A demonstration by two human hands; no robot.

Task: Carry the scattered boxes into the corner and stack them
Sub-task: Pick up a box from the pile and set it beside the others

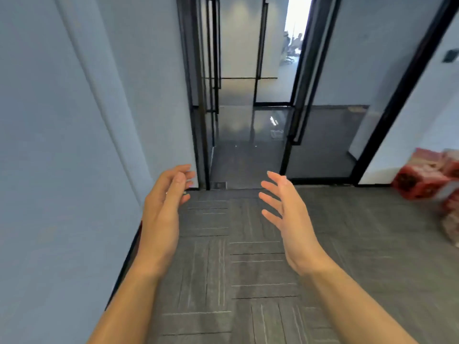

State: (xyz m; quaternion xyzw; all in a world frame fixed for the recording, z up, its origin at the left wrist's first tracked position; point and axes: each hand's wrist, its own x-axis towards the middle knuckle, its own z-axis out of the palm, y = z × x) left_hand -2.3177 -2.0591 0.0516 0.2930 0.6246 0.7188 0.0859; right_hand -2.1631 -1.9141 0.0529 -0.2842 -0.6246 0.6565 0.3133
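Note:
Several red and white boxes [429, 178] lie in a blurred heap on the carpet at the far right edge, against a white wall. My left hand [165, 202] and my right hand [285, 212] are both held out in front of me at mid-frame, palms facing each other, fingers spread and relaxed. Neither hand holds or touches anything. Both hands are well to the left of the boxes.
A pale blue wall [62, 157] runs close along my left. Grey carpet tiles [248, 269] cover the floor. Ahead, an open doorway [246, 150] with black frames leads into a glossy corridor. A glass partition [330, 135] stands right of the doorway.

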